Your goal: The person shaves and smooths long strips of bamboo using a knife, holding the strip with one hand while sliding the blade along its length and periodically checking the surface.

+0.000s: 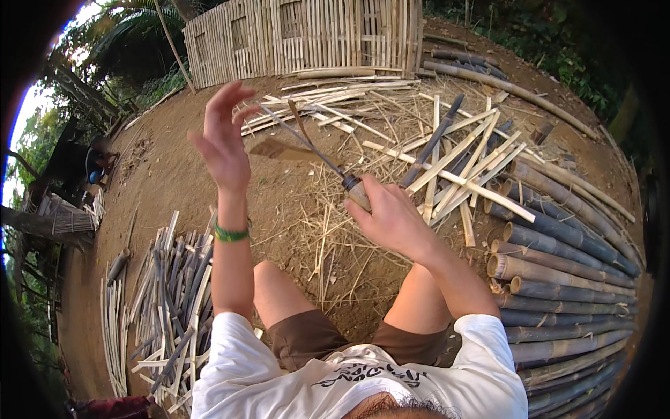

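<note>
My right hand (392,218) is wrapped round the wooden handle of a long-bladed knife (357,191). Its thin dark blade slants up and to the left, toward my other hand. Raised at the left, my left hand (227,146) has its fingers apart and slightly blurred, with nothing in them. A blurred tan strip (279,150) lies in view beside the blade, and a narrow brown strip (300,120) crosses near its tip; whether either touches the knife I cannot tell. Below the knife, thin shavings (324,234) litter the dirt between and beyond my knees.
Split bamboo slats (460,167) lie crisscrossed ahead to the right, above stacked bamboo poles (565,290). Another heap of split bamboo (171,293) sits at my left. A slatted bamboo fence (300,38) stands at the back. Far left, a person (99,162) crouches.
</note>
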Tool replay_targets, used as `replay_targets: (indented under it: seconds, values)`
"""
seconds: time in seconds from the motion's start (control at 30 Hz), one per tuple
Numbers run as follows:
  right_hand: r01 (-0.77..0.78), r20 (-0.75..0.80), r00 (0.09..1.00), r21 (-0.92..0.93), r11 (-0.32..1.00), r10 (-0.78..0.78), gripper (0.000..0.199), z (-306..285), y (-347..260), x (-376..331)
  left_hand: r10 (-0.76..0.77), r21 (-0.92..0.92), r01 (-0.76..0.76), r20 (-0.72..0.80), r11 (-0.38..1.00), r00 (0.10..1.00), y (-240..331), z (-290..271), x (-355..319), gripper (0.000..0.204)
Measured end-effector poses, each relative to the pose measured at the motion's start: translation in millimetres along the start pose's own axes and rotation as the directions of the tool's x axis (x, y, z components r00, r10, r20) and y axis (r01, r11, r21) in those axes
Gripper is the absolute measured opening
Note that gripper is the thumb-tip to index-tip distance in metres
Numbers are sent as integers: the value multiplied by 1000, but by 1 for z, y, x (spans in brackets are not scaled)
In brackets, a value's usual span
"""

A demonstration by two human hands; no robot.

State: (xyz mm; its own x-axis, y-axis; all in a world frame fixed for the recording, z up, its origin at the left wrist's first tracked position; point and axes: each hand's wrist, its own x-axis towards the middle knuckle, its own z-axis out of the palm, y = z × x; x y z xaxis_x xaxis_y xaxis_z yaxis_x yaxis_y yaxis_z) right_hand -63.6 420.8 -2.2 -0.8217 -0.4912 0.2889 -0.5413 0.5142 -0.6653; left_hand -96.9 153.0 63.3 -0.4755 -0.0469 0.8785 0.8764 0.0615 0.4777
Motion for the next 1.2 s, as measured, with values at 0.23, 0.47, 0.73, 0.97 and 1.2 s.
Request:
replay_targets:
  seconds: [0.23,0.47,0.73,0.97,1.2]
  values:
    - [38,0,999,65,997,-38,31,11,-15,12,96,311,-61,-97,948,991,16,1,-40,17]
    - [-148,36,988,-40,988,149,27,96,83,63,64,312,-16,-144,950,987,11,12,-20,11]
    - [-334,149,936,91,938,319,20,112,94,76,279,632,-35,-292,774,915,41,-5,37,11]
    - [-110,276,958,99,989,79,32,132,25,27,232,478,-154,-108,865,967,132,-79,90,20]
    - [-420,437,860,316,850,263,35,150,20,39,177,627,-15,-197,779,964,89,-88,91,24]
